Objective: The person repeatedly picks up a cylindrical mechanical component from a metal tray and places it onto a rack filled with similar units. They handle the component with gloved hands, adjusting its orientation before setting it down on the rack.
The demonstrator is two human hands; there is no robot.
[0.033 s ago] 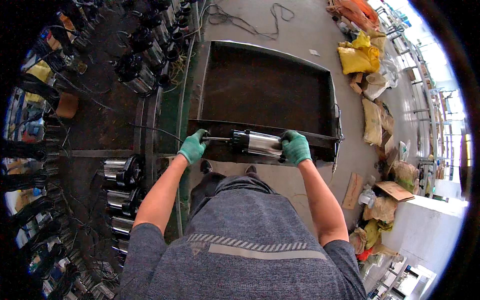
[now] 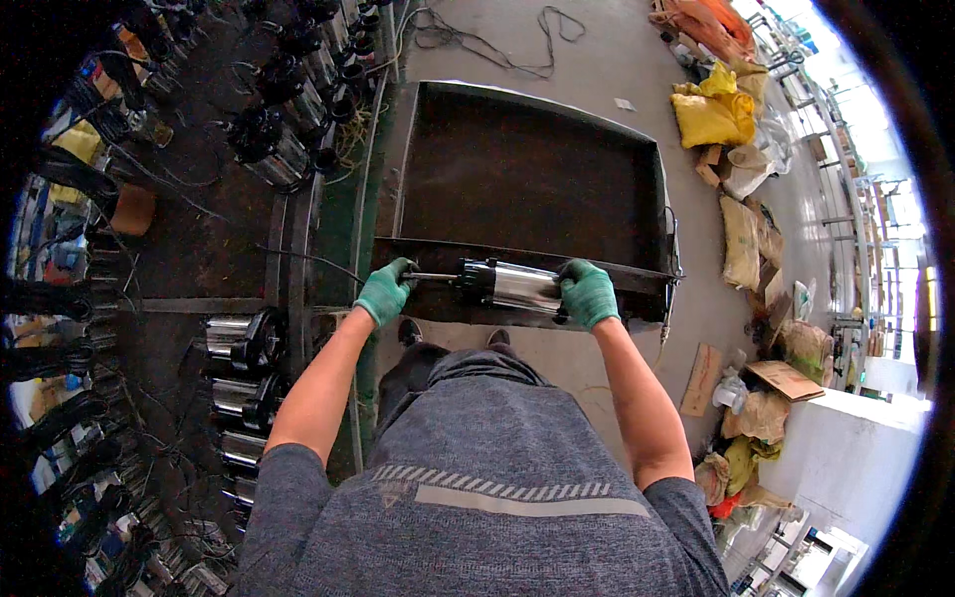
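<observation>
A pump motor (image 2: 522,287), a shiny silver cylinder with black ends, lies crosswise in front of me over the near edge of a dark metal tray (image 2: 532,98). A thin metal shaft (image 2: 435,277) runs from its left end. My left hand (image 2: 384,291), in a green glove, is closed round the far end of that shaft. A black cable (image 2: 328,264) reaches toward this hand from the left. My right hand (image 2: 589,293), also gloved in green, grips the motor's right end, and its fingers hide that end in part.
Several similar silver motors (image 2: 239,396) lie in a row at the left, and others (image 2: 274,154) stand farther back. Yellow sacks (image 2: 714,114), tan sacks (image 2: 739,244) and flat cardboard (image 2: 702,378) lie along the right. A loose black cable (image 2: 507,62) crosses the floor beyond the tray.
</observation>
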